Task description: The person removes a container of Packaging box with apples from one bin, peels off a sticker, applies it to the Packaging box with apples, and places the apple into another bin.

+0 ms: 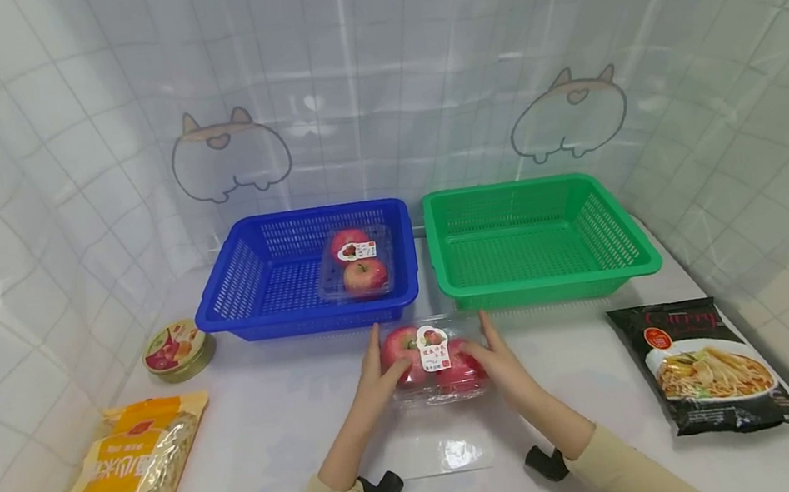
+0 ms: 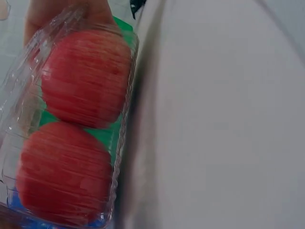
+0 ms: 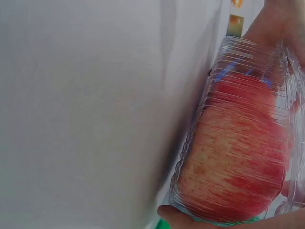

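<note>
A clear plastic box of apples [image 1: 433, 350], with a white label on its lid, is between both hands near the middle of the table. My left hand [image 1: 377, 376] grips its left end, the thumb over the top. At the right end my right hand [image 1: 499, 361] holds it the same way. In the left wrist view, two red apples [image 2: 86, 78] show through the box's ribbed wall. The right wrist view has the box [image 3: 233, 157] close up and tilted in the picture, a thumb or finger at its lower corner.
Behind the box stand a blue basket [image 1: 325, 317], with another box of apples [image 1: 359, 263] inside, and a green basket [image 1: 548, 289]. A round tin [image 1: 178, 350] and a yellow noodle bag [image 1: 114, 487] lie left. A black noodle packet [image 1: 707, 366] lies right.
</note>
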`<move>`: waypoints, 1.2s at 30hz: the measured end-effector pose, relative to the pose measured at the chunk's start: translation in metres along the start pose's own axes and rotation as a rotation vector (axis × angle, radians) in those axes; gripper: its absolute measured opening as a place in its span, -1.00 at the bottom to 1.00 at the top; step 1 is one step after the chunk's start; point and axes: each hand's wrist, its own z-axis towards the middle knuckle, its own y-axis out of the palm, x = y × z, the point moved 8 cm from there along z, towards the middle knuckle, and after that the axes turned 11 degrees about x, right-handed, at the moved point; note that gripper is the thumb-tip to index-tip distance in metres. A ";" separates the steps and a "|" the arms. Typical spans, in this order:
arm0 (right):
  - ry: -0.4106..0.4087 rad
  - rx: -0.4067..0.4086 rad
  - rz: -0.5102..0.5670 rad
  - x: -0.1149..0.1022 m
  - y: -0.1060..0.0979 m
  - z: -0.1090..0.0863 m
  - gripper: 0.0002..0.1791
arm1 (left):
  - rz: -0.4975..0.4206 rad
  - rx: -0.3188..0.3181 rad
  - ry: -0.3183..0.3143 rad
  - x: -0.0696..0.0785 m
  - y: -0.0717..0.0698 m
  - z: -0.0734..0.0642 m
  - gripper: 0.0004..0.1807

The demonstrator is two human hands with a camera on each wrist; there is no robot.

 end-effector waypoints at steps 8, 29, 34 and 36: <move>-0.012 0.000 0.012 -0.020 -0.008 -0.014 -0.10 | -0.118 0.021 -0.048 0.017 -0.005 -0.014 -0.08; -0.006 -0.214 0.088 -0.060 -0.037 -0.004 -0.25 | -0.310 -0.119 -0.150 0.057 -0.011 -0.026 -0.20; 0.005 -0.318 0.136 -0.061 -0.036 0.005 -0.27 | -0.286 -0.127 -0.153 0.057 -0.013 -0.024 -0.22; 0.012 -0.370 0.164 -0.061 -0.034 0.007 -0.28 | -0.292 -0.139 -0.149 0.058 -0.014 -0.022 -0.24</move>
